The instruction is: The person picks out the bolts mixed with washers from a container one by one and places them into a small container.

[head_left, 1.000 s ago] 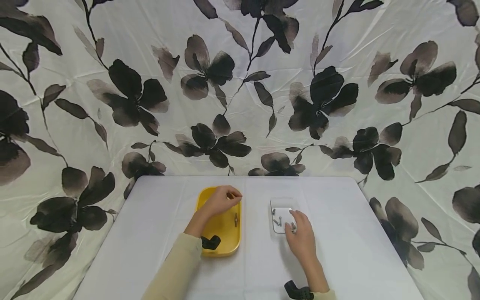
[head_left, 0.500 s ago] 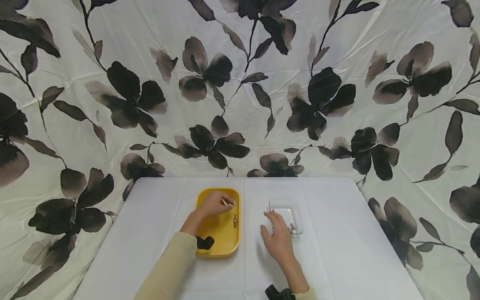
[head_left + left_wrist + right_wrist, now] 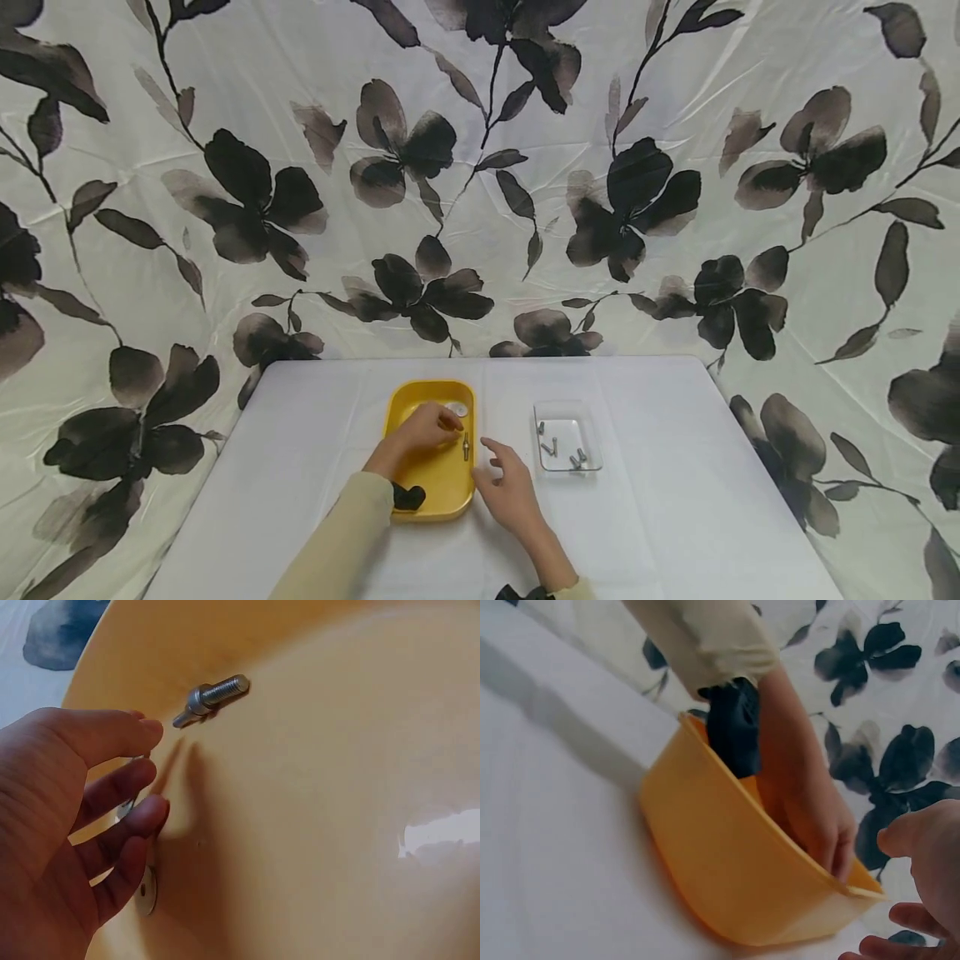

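In the head view, my left hand (image 3: 426,427) reaches into the yellow tray (image 3: 442,490), its fingers loosely bent just left of a metal bolt (image 3: 466,447). The left wrist view shows this bolt (image 3: 219,691) lying on the tray floor with a thicker collar round its middle, a little beyond my thumb tip. A white disc (image 3: 457,409) lies at the tray's far right corner; partly behind my fingers, the same disc (image 3: 149,892) shows a small hole. My right hand (image 3: 512,493) hovers by the tray's right rim, thumb and fingers apart, holding nothing.
To the right stands a clear plastic box (image 3: 597,450) with several small bolts (image 3: 554,447) inside. Both containers rest on a white-covered table (image 3: 675,500). A floral cloth (image 3: 480,183) hangs behind it.
My left hand has let go of the white disc in the tray and moved nearer the bolt. My right hand has moved left from the clear box to the yellow tray.
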Tool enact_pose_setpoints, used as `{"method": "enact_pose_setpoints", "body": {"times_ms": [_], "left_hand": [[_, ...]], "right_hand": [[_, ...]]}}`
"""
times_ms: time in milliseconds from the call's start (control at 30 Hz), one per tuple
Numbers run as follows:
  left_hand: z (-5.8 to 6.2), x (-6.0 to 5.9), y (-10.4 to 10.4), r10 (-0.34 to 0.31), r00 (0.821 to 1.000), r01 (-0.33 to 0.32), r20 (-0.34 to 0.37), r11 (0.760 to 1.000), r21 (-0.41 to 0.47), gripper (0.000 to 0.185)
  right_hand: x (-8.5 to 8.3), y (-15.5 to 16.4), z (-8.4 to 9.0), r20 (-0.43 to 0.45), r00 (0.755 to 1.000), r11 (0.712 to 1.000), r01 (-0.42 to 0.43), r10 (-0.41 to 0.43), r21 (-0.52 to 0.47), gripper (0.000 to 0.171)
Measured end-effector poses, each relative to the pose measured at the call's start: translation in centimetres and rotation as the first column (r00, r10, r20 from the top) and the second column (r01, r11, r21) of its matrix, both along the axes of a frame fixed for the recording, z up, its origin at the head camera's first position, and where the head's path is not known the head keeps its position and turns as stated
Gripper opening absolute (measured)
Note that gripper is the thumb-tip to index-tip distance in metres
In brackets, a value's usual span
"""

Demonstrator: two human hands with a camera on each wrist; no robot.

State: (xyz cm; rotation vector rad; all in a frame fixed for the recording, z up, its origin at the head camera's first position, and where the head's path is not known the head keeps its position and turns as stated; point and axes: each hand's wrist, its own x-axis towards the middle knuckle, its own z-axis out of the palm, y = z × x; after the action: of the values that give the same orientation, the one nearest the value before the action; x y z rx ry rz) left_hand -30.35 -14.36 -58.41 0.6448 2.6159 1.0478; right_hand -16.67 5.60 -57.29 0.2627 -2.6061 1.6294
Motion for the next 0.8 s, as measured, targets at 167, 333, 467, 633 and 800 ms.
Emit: {"method": "enact_pose_setpoints", "body": {"times_ms": [167, 333, 467, 633, 800], "left_hand": [[-0.8, -0.1, 0.2, 0.078, 0.997, -0.078, -0.001, 0.996, -0.034, 0.010], [-1.4, -0.1, 0.6, 0.147, 0.989, -0.143, 0.028, 0.985, -0.091, 0.018], [-1.2, 0.0, 1.1, 0.186, 0.983, -0.183, 0.013, 0.974, -0.131, 0.022], [-0.8, 0.3, 1.6, 0.186, 0.982, -0.182, 0.015, 0.973, -0.144, 0.020], [-0.6, 0.4, 1.7, 0.177, 0.984, -0.177, -0.013, 0.974, -0.138, 0.009]], "right_hand": [[0.3, -0.8, -1.1, 0.011, 0.999, 0.998, -0.030, 0.031, -0.053, 0.055], [0.6, -1.0, -1.9, 0.035, 0.999, 0.998, -0.030, 0.032, -0.062, 0.056], [0.5, -1.1, -2.1, 0.034, 0.999, 0.998, -0.024, 0.026, -0.059, 0.056], [0.5, -1.0, -2.3, 0.049, 0.999, 0.998, -0.015, 0.017, -0.057, 0.055], [0.7, -0.8, -2.5, 0.075, 0.997, 0.999, -0.001, 0.005, -0.052, 0.055]]}}
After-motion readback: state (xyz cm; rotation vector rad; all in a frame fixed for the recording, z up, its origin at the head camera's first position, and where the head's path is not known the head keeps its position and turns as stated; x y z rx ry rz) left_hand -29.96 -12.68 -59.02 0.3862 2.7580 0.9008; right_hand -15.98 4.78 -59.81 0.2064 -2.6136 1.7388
